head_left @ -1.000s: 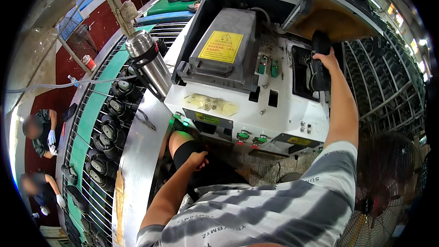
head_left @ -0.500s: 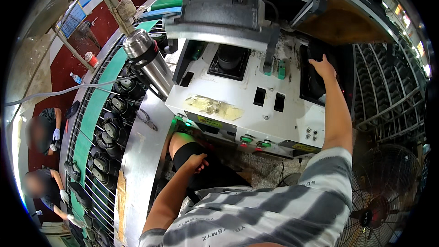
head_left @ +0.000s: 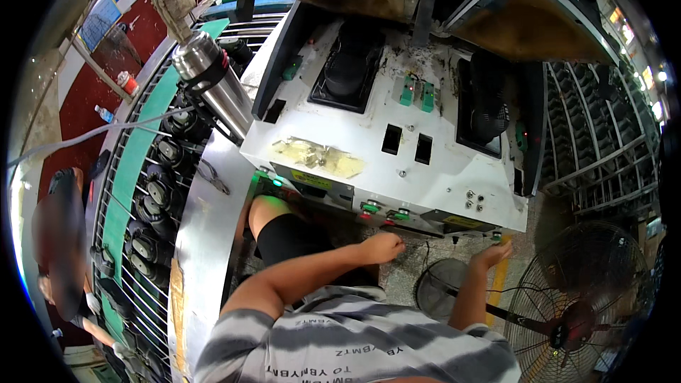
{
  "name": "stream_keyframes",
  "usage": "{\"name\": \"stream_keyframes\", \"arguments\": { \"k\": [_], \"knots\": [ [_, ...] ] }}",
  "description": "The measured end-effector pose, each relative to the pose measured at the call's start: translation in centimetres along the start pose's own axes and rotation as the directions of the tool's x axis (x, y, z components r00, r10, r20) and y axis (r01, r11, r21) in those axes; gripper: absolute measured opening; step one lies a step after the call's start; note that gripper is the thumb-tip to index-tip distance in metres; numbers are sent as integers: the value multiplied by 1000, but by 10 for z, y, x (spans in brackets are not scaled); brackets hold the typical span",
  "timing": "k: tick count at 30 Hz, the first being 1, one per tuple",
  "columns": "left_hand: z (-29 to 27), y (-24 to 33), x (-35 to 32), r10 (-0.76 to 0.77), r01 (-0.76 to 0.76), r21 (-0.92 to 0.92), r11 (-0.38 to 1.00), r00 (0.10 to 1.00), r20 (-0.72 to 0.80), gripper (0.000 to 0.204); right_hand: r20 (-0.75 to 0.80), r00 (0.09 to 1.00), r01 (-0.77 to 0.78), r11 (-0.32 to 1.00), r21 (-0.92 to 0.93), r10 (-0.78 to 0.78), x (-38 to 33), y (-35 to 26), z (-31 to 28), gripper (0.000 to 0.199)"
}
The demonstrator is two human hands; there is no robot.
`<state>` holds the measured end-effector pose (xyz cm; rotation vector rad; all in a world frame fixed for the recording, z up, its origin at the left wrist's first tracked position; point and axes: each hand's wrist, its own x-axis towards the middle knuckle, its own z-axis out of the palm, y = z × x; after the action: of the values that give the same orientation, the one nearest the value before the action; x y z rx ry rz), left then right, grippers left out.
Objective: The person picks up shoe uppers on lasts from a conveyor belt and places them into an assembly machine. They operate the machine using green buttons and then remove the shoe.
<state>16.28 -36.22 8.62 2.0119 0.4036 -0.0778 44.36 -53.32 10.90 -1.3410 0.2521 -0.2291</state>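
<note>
Both forearms reach forward from the lower edge. The left hand [head_left: 381, 247] is loosely curled, fingers [head_left: 396, 245] bent inward. The right hand [head_left: 491, 254] is raised, fingers extended, holding nothing.

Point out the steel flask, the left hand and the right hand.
steel flask [head_left: 213, 85], head view, on its shiny body.
left hand [head_left: 381, 247], head view, on the back of the fist.
right hand [head_left: 491, 255], head view, on the knuckles.

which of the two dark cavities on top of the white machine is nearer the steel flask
The left cavity, beside the steel flask; the other cavity sits at the machine's far right.
</note>
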Motion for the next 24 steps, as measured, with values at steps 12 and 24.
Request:
{"name": "stream_keyframes", "arguments": {
  "k": [12, 24],
  "knots": [
    [-53, -48, -64, 33, 3, 71, 998, 863, -504, 17, 888, 460, 291, 945, -146, -5, -147, 24, -11, 10],
    [3, -158, -499, -320, 544, -637, 546, -568, -758, 26, 890, 229, 898, 439, -37, -394, -354, -72, 390, 92]
  ]
}}
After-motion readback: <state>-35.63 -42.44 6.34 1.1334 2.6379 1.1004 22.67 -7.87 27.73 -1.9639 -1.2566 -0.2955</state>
